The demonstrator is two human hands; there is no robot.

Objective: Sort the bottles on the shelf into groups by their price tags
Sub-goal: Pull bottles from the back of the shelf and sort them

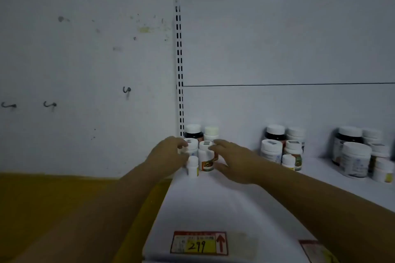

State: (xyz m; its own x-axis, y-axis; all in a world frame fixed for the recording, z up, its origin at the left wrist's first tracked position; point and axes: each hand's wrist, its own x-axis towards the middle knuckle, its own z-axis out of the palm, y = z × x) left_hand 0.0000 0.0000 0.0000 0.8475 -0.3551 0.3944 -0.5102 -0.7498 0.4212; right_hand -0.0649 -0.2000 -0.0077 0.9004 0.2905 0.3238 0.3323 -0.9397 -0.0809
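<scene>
Upright bottles [205, 156] caps up, left hand [168, 153] and right hand [233, 160] flanking, fingers spread, gripping nothing

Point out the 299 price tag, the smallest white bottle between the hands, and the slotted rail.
299 price tag [197, 245], head view, yellow number panel.
Smallest white bottle [193, 167], head view, its body.
Slotted rail [179, 66], head view, mid-length.

The shelf-edge price tag [199, 243] reads "299" beside a red up arrow.
</scene>
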